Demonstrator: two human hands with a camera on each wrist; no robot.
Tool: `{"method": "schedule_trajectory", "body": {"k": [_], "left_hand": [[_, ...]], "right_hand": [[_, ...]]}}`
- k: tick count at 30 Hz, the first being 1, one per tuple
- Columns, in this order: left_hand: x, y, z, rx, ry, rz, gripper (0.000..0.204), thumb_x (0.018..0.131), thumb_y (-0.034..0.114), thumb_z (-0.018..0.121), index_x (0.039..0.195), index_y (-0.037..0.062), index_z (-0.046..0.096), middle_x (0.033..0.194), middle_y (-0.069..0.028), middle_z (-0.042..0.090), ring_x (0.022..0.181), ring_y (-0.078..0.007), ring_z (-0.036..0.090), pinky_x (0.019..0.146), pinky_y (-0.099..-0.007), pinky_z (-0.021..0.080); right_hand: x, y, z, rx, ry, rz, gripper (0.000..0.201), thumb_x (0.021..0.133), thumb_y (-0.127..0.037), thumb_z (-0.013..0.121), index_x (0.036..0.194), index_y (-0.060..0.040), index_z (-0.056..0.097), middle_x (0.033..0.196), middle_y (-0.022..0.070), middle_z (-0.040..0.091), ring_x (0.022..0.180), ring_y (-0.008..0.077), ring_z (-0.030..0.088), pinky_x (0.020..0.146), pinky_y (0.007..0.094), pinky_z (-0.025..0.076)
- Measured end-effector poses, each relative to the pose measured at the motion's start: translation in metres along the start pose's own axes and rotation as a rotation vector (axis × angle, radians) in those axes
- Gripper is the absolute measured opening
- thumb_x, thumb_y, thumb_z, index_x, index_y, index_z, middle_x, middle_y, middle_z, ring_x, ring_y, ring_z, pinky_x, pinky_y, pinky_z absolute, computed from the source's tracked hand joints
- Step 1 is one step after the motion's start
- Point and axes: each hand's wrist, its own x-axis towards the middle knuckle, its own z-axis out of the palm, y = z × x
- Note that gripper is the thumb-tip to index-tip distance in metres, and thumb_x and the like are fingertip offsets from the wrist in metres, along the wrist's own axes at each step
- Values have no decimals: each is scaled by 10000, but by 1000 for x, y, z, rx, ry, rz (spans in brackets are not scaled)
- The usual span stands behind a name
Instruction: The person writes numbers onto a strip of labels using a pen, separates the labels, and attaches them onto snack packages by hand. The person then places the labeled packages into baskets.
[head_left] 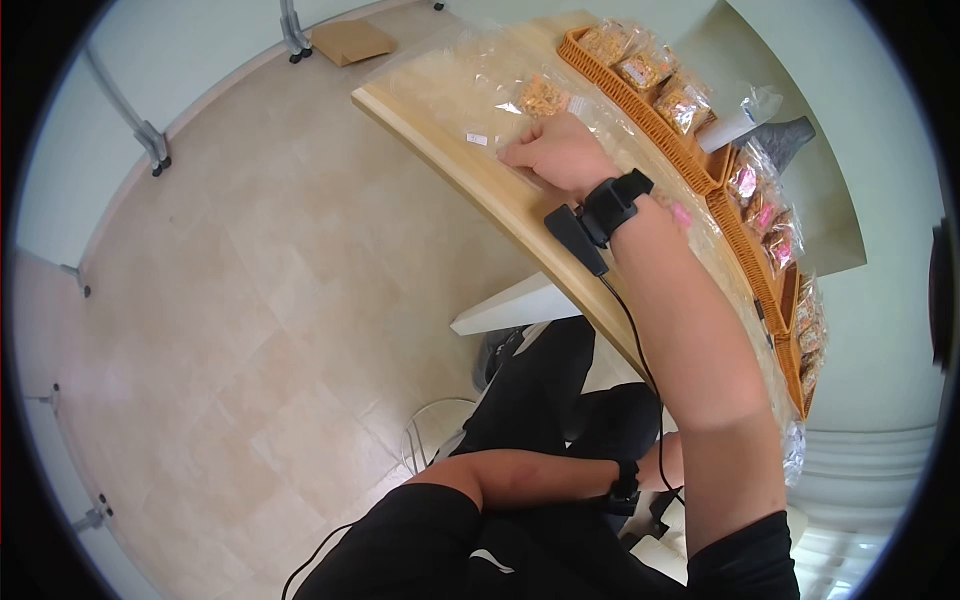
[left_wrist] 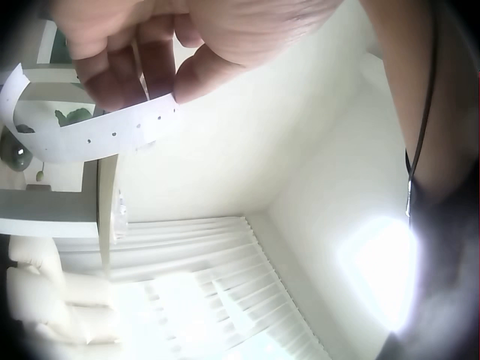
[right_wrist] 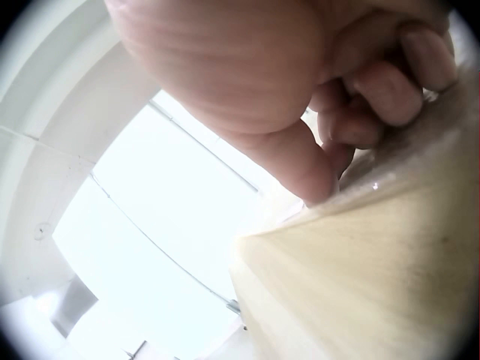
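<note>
Clear plastic bag of orange snacks (head_left: 543, 97) is lying just beyond the right hand (head_left: 562, 155), toward the brown wicker basket (head_left: 650, 130); near the edge of the wooden table (head_left: 420, 105), that hand is curling its fingers, grip unclear. The left hand (left_wrist: 176, 37) is pinching a white dotted paper strip (left_wrist: 112, 135).

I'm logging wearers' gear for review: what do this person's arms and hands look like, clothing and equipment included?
Both arms have short black sleeves; the right hand and left hand are gloveless. The right wrist has a black strap with a tapered black case, trailing a thin black cable. The left wrist has a black band with a dark device.
</note>
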Motion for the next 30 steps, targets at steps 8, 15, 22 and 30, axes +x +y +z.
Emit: {"method": "schedule_trajectory", "body": {"k": [8, 15, 22, 30], "left_hand": [[-4, -66, 20, 247, -37, 144, 222, 906, 191, 630, 976, -8, 699, 872, -115, 726, 803, -294, 697, 780, -359, 528], [2, 0, -2, -3, -78, -188, 199, 865, 113, 634, 738, -37, 602, 649, -175, 587, 559, -201, 589, 566, -376, 440], [12, 53, -15, 151, -248, -201, 107, 918, 14, 622, 848, -64, 643, 818, -99, 624, 683, -188, 615, 643, -294, 490], [60, 100, -3, 15, -426, -239, 116, 979, -39, 521, 922, -84, 612, 992, -74, 600, 781, -151, 686, 690, -256, 529]], "right_hand": [[-7, 3, 5, -107, 149, -114, 203, 799, -163, 786, 836, -4, 665, 764, 34, 650, 687, 112, 593, 651, 275, 494], [-124, 0, -59, 75, 224, -310, 82, 905, -92, 684, 877, -28, 641, 777, -49, 581, 711, 40, 511, 662, 221, 436], [-307, 84, -147, -301, -74, -390, 526, 781, -424, 821, 1116, -47, 673, 1106, 119, 689, 1030, 303, 639, 918, 405, 482], [-419, 171, -166, 37, -46, -224, 600, 695, -325, 898, 1170, -48, 658, 1075, 99, 702, 1042, 270, 668, 924, 354, 505]]}}
